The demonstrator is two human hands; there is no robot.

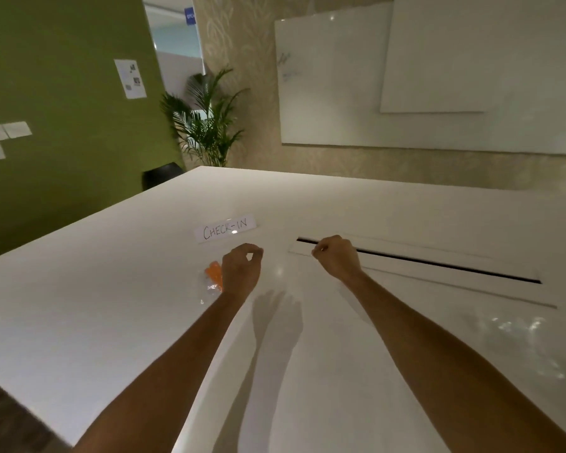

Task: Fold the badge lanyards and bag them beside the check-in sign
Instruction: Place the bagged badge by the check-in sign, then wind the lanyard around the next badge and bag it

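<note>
Head view: orange lanyard point(213, 273) inside clear bag point(209, 287).

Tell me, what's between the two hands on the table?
Nothing. In the head view, only bare white table shows between the left hand and the right hand; the bagged orange lanyard lies beyond the left hand.

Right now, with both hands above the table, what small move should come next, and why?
Probably lower the left hand onto the clear bag with the orange lanyard inside and slide it closer to the check-in sign. Both hands seem to hold nothing, and the bag lies just before the sign.
</note>
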